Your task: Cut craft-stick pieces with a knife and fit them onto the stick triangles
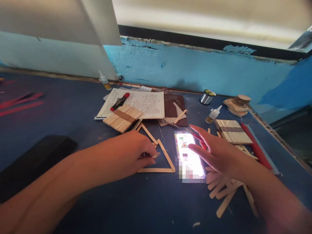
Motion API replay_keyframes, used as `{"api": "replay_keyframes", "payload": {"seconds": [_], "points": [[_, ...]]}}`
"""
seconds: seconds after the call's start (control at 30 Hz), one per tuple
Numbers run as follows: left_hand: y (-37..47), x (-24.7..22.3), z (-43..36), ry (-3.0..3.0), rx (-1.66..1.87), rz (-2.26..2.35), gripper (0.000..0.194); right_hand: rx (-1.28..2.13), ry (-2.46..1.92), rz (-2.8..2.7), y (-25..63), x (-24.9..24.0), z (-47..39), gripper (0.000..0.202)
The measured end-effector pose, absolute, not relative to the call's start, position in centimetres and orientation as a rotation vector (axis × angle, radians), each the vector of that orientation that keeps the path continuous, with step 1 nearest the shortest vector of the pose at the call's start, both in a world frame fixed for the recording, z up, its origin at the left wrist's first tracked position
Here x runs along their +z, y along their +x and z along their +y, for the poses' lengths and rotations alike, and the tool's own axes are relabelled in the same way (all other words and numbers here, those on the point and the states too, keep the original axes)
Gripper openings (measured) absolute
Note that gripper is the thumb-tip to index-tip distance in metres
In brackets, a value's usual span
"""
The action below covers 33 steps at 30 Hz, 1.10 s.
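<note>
My left hand is closed in a pinch on a small piece of craft stick, above a triangle of wooden craft sticks on the blue table. My right hand hovers over a phone with a brightly lit screen. Its fingers are spread, and the thumb is at the screen; whether it touches cannot be made out. A red-handled tool shows partly behind this hand, mostly hidden. Loose craft sticks lie fanned out below my right wrist.
Behind the triangle, a bundle of sticks and a red-black marker rest by written paper. Glue bottles, a wire spool and another bundle stand around. A dark case lies left.
</note>
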<state>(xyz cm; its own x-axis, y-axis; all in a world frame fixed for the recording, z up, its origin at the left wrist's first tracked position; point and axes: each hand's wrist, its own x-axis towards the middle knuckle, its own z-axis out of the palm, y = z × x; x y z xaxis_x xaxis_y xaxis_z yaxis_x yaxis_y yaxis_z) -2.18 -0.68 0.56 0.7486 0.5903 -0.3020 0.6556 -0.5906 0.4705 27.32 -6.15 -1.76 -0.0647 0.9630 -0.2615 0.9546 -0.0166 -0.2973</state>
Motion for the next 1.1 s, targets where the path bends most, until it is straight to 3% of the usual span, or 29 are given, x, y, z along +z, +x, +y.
{"api": "replay_keyframes", "payload": {"seconds": [0.33, 0.7, 1.1], "points": [[-2.3, 0.4, -0.7, 2.313, -0.124, 0.952, 0.028, 0.624, -2.042, -2.285, 26.8, -2.3, -6.5, 0.091], [-1.9, 1.1, -0.9, 2.346, -0.144, 0.922, 0.024, 0.435, -2.094, -2.117, 28.9, -3.0, -4.9, 0.057], [-1.9, 1.1, -0.8, 2.398, -0.186, 0.947, 0.024, 0.29, -2.117, -2.238, 30.4, -4.1, -4.4, 0.054]]}}
